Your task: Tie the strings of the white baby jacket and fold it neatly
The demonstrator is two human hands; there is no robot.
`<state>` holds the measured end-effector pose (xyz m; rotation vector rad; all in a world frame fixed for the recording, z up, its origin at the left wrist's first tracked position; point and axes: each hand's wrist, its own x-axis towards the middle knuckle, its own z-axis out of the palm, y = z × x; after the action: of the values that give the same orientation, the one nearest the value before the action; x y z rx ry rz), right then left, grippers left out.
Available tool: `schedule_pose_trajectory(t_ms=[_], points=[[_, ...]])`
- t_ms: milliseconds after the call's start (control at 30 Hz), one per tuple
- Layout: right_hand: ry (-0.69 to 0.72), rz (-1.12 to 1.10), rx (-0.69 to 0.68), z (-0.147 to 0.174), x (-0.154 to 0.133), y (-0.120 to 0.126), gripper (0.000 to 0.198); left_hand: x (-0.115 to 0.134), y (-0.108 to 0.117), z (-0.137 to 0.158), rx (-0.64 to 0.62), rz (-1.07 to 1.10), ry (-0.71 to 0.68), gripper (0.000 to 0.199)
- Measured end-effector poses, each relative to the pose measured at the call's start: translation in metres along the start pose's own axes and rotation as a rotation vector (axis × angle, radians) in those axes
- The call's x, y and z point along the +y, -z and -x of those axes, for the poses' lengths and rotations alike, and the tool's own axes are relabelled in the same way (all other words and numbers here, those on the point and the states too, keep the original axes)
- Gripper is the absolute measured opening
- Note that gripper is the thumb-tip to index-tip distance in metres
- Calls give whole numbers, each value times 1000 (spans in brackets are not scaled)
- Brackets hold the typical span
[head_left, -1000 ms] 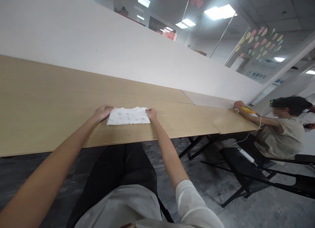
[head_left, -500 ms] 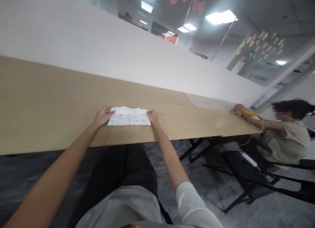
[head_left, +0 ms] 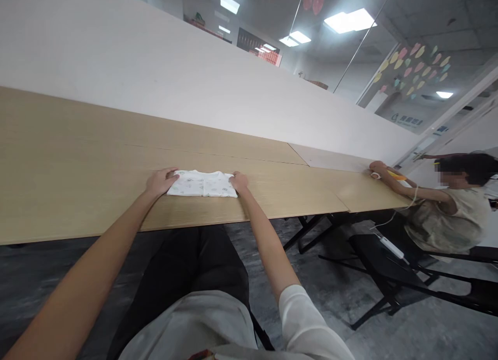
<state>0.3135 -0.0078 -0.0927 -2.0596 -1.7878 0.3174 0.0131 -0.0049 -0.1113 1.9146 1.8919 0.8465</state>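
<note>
A small white baby shirt [head_left: 203, 184] with a faint print lies folded into a flat rectangle on the wooden table [head_left: 93, 178]. Its neckline faces the far side. My left hand [head_left: 161, 182] pinches the upper left corner, thumb on top of the cloth and fingers behind the edge. On the opposite side, my right hand [head_left: 238, 181] grips the upper right corner in the same way. The undersides of the fingers are hidden by the cloth and hands.
A white wall [head_left: 148, 85] with glass above runs behind the table. To the right, another person [head_left: 447, 209] leans arms on the table, beside a white cable. Black folding chairs [head_left: 389, 272] stand there, one bearing a white power strip [head_left: 391, 247].
Both hands and the shirt sit slightly further left in view, still in the same hold. The camera has shifted a little. The other person's position is nearly unchanged.
</note>
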Motion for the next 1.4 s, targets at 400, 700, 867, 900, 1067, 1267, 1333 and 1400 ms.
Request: schedule_pose_trajectory(t_ms=[400,700,867,900,1067,1267,1333,1400], points=[[20,-83,31,1,9,1,20,-2,1,-2,-65,-36,-49,49],[98,-60,23,2,8,2,26,-4,-1,-2,-61,-35,-83,47],[107,-234,141,6,19,-1,30,-5,-1,-1,-35,17,-96,51],[104,-272,187,6,22,-2,31,-5,-2,0,-31,26,-89,52],[51,-388,309,6,29,-5,33,-5,-2,1,9,59,-56,50],[187,-316,208,9,25,-8,31,-4,0,5,14,87,-39,47],[228,-268,163,11,24,-9,29,-4,0,7,-2,75,-55,47],[242,-244,130,12,25,-8,27,-4,1,8,-17,63,-80,47]])
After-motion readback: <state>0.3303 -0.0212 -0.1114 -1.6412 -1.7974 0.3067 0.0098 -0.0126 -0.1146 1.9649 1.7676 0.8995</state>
